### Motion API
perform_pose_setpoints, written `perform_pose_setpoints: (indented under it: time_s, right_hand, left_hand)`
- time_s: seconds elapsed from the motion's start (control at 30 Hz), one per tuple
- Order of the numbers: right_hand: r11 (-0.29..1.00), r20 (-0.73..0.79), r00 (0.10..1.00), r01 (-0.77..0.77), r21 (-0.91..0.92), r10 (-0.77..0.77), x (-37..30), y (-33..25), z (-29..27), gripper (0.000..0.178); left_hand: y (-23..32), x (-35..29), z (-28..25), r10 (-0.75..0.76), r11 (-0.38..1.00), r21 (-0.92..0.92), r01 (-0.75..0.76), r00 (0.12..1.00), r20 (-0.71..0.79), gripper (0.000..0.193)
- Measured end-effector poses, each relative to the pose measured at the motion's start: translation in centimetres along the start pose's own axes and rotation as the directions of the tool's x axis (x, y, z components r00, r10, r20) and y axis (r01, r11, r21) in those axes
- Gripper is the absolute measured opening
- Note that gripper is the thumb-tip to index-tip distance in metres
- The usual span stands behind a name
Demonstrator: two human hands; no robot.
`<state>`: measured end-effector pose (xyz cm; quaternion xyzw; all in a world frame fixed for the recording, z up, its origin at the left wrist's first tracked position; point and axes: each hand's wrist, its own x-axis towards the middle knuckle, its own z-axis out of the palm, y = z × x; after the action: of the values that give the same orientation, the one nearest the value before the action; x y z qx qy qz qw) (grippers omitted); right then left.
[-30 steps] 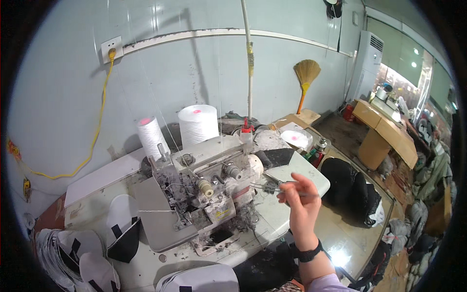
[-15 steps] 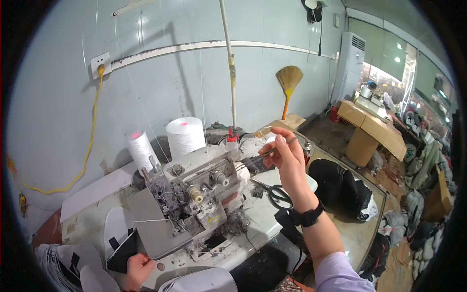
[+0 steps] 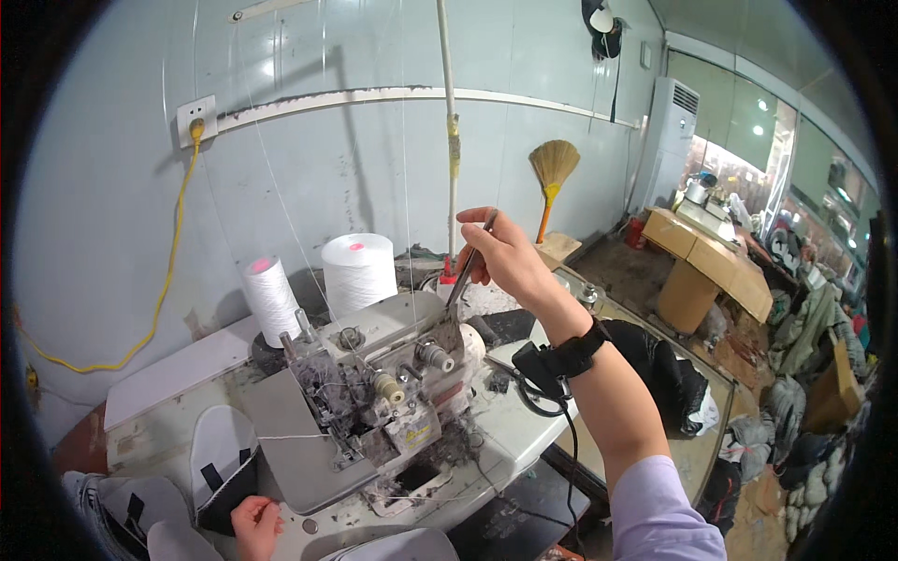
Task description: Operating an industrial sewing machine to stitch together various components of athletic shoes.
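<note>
My right hand (image 3: 505, 257) is raised over the overlock sewing machine (image 3: 374, 374), closed around dark metal tweezers (image 3: 465, 271). Their tips point down at the back right of the machine head, near its thread tension knobs (image 3: 433, 355). My left hand (image 3: 255, 526) rests low at the table's front left with curled fingers. It lies against a rounded light-grey fabric piece (image 3: 220, 444) with a dark folded part and black tab. Whatever the left fingers pinch, if anything, is hidden. A white thread (image 3: 292, 437) runs across the machine's metal plate.
Two white thread cones (image 3: 358, 276) stand behind the machine. Scissors (image 3: 538, 397) lie to its right, partly hidden by my wrist strap. Stacked grey fabric pieces (image 3: 164, 505) sit at front left. A black bundle (image 3: 650, 369) lies on the right-hand table; a broom (image 3: 552, 178) leans on the wall.
My right hand has moved left and up over the machine. The tweezers have swung from pointing left to pointing down. My left hand stays beside the fabric piece; the view has shifted slightly.
</note>
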<state>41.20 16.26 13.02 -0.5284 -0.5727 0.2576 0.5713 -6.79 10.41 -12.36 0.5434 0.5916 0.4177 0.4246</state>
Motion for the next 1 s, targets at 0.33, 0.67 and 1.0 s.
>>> perform_pose_setpoints:
  time_s: [0.33, 0.67, 1.0]
  right_hand:
    - [0.976, 0.066, 0.997, -0.010, -0.219, 0.026, 1.7, -1.6, 0.6, 0.037]
    - [0.979, 0.029, 0.999, -0.024, -0.200, 0.030, 1.9, 0.4, 1.3, 0.030]
    - [0.992, 0.019, 1.000, 0.027, -0.127, -0.025, 1.0, -0.3, 0.8, 0.033]
  left_hand:
    - [-0.3, 0.1, 0.0, 0.052, 0.996, -0.073, -0.055, 0.998, -0.041, 0.008]
    - [-0.9, 0.2, -0.2, 0.046, 0.995, -0.087, -0.049, 0.998, -0.033, 0.009]
    - [-0.3, 0.2, -0.3, 0.056, 0.996, -0.071, -0.059, 0.997, -0.048, 0.009]
